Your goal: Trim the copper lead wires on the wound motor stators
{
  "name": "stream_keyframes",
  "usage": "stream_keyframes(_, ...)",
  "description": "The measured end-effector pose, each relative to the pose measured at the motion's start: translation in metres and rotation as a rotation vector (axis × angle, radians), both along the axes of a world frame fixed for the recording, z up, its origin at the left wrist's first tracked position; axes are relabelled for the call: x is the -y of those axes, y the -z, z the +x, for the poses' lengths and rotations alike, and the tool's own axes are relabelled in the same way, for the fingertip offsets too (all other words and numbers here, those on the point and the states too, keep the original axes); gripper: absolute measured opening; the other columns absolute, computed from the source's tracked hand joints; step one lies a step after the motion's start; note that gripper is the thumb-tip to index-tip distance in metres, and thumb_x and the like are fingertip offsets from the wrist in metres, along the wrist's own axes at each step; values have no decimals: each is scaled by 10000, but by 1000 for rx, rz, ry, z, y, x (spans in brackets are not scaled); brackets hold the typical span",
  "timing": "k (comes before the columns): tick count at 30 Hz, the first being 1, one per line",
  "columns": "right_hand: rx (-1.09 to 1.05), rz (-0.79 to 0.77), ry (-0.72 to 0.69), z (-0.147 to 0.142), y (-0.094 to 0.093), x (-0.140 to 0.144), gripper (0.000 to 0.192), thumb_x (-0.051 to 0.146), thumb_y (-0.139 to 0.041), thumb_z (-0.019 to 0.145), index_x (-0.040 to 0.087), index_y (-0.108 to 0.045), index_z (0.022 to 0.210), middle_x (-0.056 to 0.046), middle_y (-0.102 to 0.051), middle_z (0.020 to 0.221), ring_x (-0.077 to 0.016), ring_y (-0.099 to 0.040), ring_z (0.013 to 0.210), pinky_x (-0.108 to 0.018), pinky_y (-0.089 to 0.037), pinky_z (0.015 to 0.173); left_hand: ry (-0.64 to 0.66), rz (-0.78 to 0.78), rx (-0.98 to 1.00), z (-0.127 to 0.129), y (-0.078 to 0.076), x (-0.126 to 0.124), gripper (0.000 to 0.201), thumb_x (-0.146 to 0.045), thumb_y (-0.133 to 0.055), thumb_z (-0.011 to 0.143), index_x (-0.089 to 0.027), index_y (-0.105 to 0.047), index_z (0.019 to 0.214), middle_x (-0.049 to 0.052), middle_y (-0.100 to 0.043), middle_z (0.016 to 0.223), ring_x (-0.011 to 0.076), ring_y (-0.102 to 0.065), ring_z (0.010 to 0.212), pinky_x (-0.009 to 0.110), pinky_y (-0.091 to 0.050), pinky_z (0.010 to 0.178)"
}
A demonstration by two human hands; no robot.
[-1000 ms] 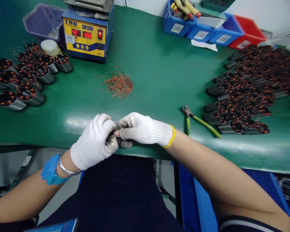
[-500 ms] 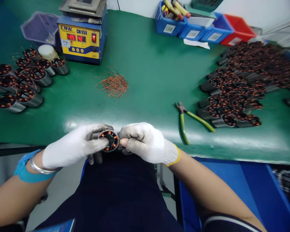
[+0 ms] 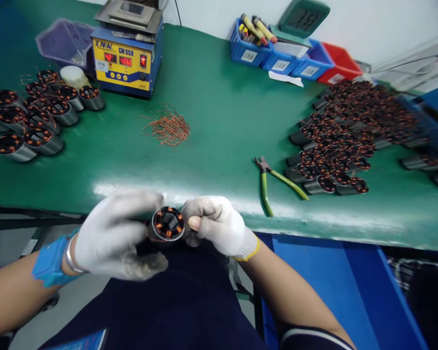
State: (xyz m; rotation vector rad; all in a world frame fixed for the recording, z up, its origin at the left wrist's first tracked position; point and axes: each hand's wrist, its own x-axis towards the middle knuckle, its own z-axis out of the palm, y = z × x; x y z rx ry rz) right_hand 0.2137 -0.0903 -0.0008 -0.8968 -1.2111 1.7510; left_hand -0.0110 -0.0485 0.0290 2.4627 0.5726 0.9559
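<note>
Gloved left hand (image 3: 117,236) grasps a metal stator (image 3: 167,225) at the lower centre of the frame, just in front of the green table (image 3: 226,116) edge. Right hand (image 3: 217,223) is clenched beside it, fingertips pinching at its rim. Green pliers (image 3: 273,182) lie at right of centre.

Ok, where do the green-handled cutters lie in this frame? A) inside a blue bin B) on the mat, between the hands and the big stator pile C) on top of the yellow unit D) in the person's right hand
B: the cutters lie untouched on the mat, left of the stator pile, while both hands hold a stator.
</note>
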Motion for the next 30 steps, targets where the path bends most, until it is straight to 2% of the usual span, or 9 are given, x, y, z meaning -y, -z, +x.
stream_keyframes(3,224,232,20,4,-8,0,241,287,-584,897,157,-612,696,-19,-612,680,-96,-577,540,-207,-455,504,-94,-609,-78,5,5,-5,297,-422,-433,950,-218,-638,883,48,-696,717,223,-693,657,371,-589,579)
stream_keyframes(6,351,290,62,5,-11,2,242,290,-587,887,165,-607,681,-21,-618,650,-112,-582,571,-226,-459,541,83,-1025,-181,6,7,-9,310,-362,-413,960,-199,-645,1085,30,-693,682,194,-661,541,316,-557,489)
stream_keyframes(10,100,-70,107,-2,2,7,309,452,-662,844,156,-621,763,-22,-643,653,-107,-579,484,-212,-474,456,8,-692,-60,1,-2,-3,466,-190,-618,823,-273,-568,1279,124,-660,1230,261,-708,992,350,-620,738)
stream_keyframes(14,-90,-114,128,-7,6,10,353,480,-723,797,157,-604,718,9,-602,569,-86,-526,404,-195,-458,406,153,-203,44,1,-11,2,99,-173,-705,702,-241,-687,772,103,-618,1316,294,-642,1140,410,-558,932)
stream_keyframes(16,-65,-31,98,-5,1,9,321,442,-705,824,159,-610,705,-1,-603,597,-93,-549,440,-200,-470,425,7,-313,144,4,-11,-1,64,-258,-686,750,-222,-651,710,97,-704,1128,253,-691,1001,368,-584,847)
stream_keyframes(18,33,101,91,-2,-6,8,293,396,-662,865,162,-619,695,-17,-608,639,-101,-572,496,-205,-477,457,-126,-713,97,7,-7,-5,240,-387,-557,876,-199,-658,766,98,-729,915,236,-711,866,338,-602,712)
stream_keyframes(22,204,203,107,3,-11,7,275,351,-615,894,168,-616,689,-30,-618,673,-114,-589,548,-209,-477,475,99,-1257,-125,8,-3,-10,303,-418,-521,905,-165,-676,967,101,-720,869,234,-707,780,316,-587,608)
stream_keyframes(26,45,-38,113,-1,-6,8,279,407,-654,860,166,-605,728,-13,-618,648,-100,-559,466,-202,-451,418,25,-972,126,6,-11,-4,60,-176,-668,766,-198,-660,821,91,-661,1205,242,-677,1023,331,-583,802)
stream_keyframes(30,185,85,89,-6,-6,5,254,355,-631,868,162,-603,705,-16,-616,651,-104,-571,497,-206,-439,446,-10,-769,106,12,-14,-2,230,-186,-663,706,-210,-640,934,98,-662,1190,263,-661,1059,364,-574,857)
